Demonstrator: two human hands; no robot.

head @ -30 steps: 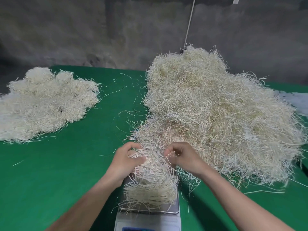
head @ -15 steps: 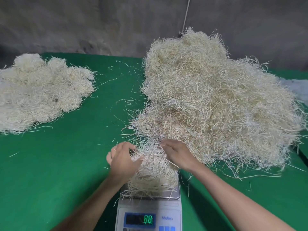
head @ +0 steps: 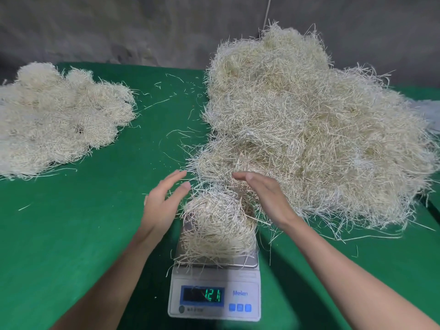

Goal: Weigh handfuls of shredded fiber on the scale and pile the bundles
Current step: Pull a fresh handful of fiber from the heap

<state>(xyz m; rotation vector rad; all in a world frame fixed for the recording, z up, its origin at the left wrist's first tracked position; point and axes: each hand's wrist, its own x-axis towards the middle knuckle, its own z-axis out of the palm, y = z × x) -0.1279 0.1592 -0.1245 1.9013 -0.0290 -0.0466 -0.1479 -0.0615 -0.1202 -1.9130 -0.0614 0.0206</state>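
- I find the scale (head: 214, 277) at the near edge of the green table (head: 71, 234), directly in front of me, with its steel pan on the far side of its body.
- A handful of fiber (head: 216, 225) lies on the pan in a loose, rounded mass. Strands hang over the pan's near and left edges.
- The display (head: 202, 295) shows the green digits 1, 2, 1; I cannot tell where a decimal point falls. Three blue buttons (head: 240, 307) sit to its right.
- Left hand (head: 164, 206): wide, fingers straight and slightly spread, palm turned towards the handful, holding nothing. It stands just beside the handful's left flank; I cannot tell whether it touches.
- Right hand (head: 264, 198): wide, fingers straight and together, palm turned towards the handful, holding nothing. It stands at the handful's right flank, with stray strands crossing its lower edge.
- The large heap (head: 309, 129) of fiber fills the right half of the table, beyond and to the right of the scale. Its near left fringe reaches the handful and the fingertips of both hands.
- The pile of bundles (head: 59, 120) lies at the far left of the table, well apart from the scale and the heap, and runs past the left edge of view.
- Loose strands (head: 166, 103) are scattered on the green surface between pile and heap.
- A grey wall (head: 119, 27) stands behind the table. A thin pale cord (head: 267, 10) runs down it above the heap's top.
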